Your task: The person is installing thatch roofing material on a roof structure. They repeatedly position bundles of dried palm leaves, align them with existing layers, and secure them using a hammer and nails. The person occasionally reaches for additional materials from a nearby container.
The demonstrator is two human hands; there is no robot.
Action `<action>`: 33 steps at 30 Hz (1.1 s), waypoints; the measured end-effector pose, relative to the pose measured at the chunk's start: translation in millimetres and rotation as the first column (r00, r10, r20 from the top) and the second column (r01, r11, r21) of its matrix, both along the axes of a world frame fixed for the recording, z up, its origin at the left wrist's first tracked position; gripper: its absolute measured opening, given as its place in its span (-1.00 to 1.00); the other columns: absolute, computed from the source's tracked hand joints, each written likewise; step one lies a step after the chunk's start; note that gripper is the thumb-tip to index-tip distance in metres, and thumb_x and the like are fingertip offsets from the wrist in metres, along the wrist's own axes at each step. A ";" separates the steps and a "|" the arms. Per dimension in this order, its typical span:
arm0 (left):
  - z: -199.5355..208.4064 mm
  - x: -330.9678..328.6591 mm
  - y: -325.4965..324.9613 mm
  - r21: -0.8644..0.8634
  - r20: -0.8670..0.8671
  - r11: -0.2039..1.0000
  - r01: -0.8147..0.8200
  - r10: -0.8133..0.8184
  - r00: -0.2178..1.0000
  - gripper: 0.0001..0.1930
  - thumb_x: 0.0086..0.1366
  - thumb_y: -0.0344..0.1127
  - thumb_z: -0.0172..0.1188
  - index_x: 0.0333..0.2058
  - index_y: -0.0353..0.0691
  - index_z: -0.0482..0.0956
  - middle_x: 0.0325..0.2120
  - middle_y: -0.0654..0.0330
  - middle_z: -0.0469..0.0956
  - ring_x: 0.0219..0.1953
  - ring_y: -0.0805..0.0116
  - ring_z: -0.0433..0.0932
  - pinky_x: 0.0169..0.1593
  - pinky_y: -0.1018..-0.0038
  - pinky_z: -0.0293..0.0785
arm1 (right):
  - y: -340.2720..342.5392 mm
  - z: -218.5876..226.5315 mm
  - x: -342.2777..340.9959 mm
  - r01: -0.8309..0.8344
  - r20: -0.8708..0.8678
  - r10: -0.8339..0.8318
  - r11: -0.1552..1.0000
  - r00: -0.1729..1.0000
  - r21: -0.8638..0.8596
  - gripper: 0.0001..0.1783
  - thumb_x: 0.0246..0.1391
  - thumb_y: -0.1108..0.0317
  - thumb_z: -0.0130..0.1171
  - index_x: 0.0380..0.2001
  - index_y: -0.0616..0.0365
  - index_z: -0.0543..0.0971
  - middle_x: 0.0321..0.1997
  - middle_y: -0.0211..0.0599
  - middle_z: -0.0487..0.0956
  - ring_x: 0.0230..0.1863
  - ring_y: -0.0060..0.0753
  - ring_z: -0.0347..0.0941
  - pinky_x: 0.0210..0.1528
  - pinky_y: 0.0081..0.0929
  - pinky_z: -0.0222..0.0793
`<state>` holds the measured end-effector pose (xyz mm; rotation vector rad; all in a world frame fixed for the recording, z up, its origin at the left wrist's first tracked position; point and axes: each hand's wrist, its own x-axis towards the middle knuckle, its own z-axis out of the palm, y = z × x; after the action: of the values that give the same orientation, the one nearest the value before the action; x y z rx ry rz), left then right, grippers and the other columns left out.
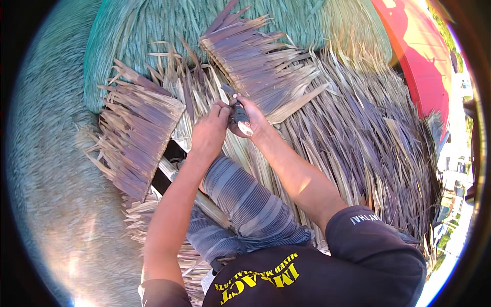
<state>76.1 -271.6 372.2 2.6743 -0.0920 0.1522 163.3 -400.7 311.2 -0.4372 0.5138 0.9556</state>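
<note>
My right hand is closed around a short dark-handled tool. A small grey end juts out past the thumb, and a pale patch shows at the handle's near end. The tool's exact kind is hard to make out. Close against it, the bent fingers of my left hand are pinched together, and whatever they hold is hidden. Just beyond both hands lies a loose panel of dried palm thatch. Another thatch panel rests to the left of my left forearm.
Layered dry thatch slopes away on the right. Green-tinted thatch spans the far side, and greyish thatch fills the left. Beside my legs are a dark gap and a pale pole. A red surface stands far right.
</note>
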 end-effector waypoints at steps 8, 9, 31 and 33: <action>-37.6 28.8 -28.4 0.124 -0.298 0.962 0.244 -0.199 0.934 -0.75 0.20 -0.36 0.18 -0.16 -0.29 0.48 -0.13 -0.04 0.55 -0.20 -0.02 0.66 -0.11 0.17 0.60 | -31.5 -51.1 -20.9 0.235 -0.167 -0.256 0.963 0.952 -0.131 -0.65 0.40 0.06 0.01 -0.36 0.08 0.47 -0.40 -0.25 0.58 -0.41 -0.20 0.55 -0.23 -0.06 0.61; -43.3 30.2 -27.1 0.033 -0.326 0.974 0.226 -0.203 0.923 -0.73 0.19 -0.35 0.19 -0.14 -0.30 0.47 -0.13 -0.07 0.56 -0.20 -0.05 0.66 -0.11 0.15 0.59 | -33.0 -59.1 -24.8 0.271 -0.213 -0.295 0.953 0.932 -0.134 -0.67 0.40 0.07 0.03 -0.35 0.08 0.47 -0.38 -0.24 0.59 -0.41 -0.19 0.55 -0.23 -0.05 0.61; -63.5 16.4 4.7 -0.444 -0.438 0.852 -0.277 0.064 0.897 -0.77 0.19 -0.31 0.30 -0.22 -0.30 0.66 -0.34 0.02 0.69 -0.26 0.17 0.68 -0.12 0.31 0.55 | -30.1 -167.6 -10.2 -0.012 0.001 -0.100 -0.137 0.995 -0.991 -0.47 0.02 0.17 0.45 -0.13 0.47 0.62 -0.12 0.09 0.69 -0.08 0.05 0.65 -0.03 -0.13 0.52; -64.1 15.8 5.2 -0.465 -0.442 0.845 -0.264 0.036 0.896 -0.77 0.19 -0.31 0.31 -0.22 -0.31 0.65 -0.35 0.03 0.68 -0.27 0.21 0.67 -0.13 0.33 0.54 | -26.1 -169.4 -2.4 -0.016 0.005 -0.169 -0.123 0.986 -0.992 -0.45 0.03 0.14 0.45 -0.13 0.46 0.62 -0.19 0.05 0.70 -0.20 0.00 0.65 -0.12 -0.16 0.54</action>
<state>91.9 -266.4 308.1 2.1096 0.2688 -0.3126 160.9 -426.8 141.9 -1.8082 1.4137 0.2029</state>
